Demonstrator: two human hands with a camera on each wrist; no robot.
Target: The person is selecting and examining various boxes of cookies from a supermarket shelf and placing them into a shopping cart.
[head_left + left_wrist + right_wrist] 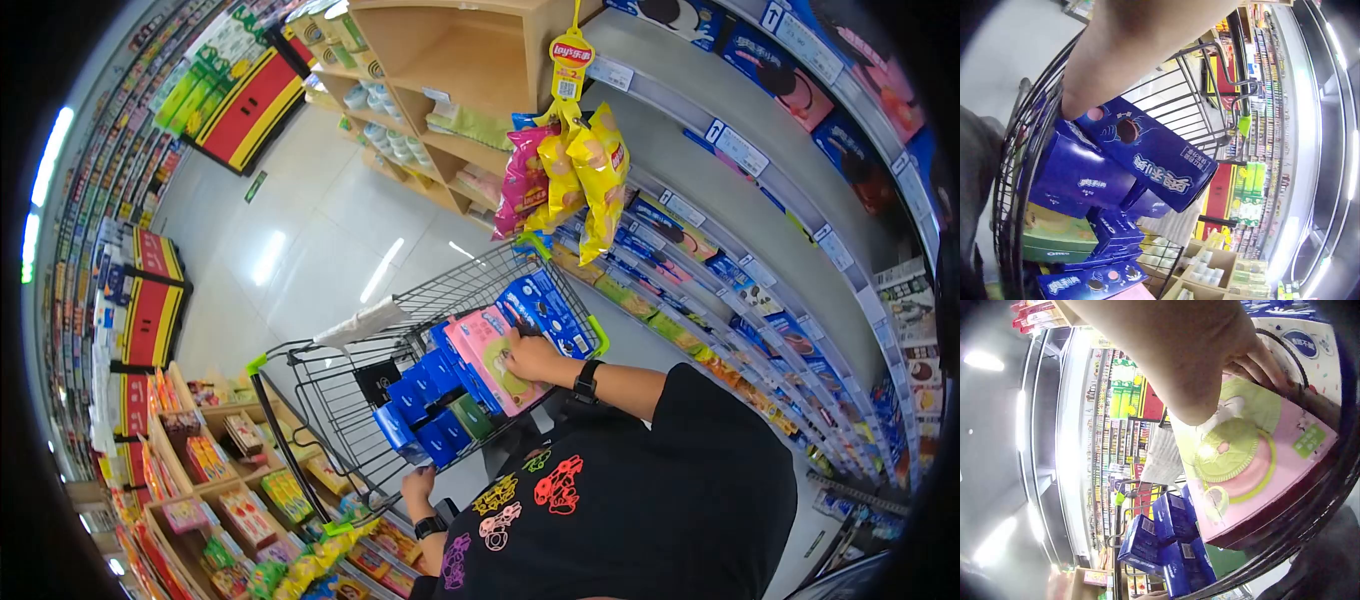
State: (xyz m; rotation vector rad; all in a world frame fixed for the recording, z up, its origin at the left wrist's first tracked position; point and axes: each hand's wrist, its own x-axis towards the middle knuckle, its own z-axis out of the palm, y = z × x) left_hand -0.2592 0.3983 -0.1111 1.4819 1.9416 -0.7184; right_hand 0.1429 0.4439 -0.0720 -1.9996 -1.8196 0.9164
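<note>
My left hand (418, 485) is at the cart's near side, at the end of a long blue box of cookies (1147, 150) that leans over other boxes. It holds that end, with the fingers mostly hidden in the left wrist view. With my right hand (532, 358) I grip a pink-and-green box of cookies (1244, 456), fingers curled over its upper edge. The thumb is out of sight. Beside the pink box lies a blue cookie box (548, 312). Several smaller blue boxes (425, 378) and a green Oreo box (1057, 234) fill the cart's middle.
The wire shopping cart (330, 385) has a white cloth-like sheet (362, 325) over its far rim. Yellow and pink snack bags (598, 180) hang off the shelf end at right. Cookie shelves (740, 265) line the right, and a wooden display (225, 480) stands at left.
</note>
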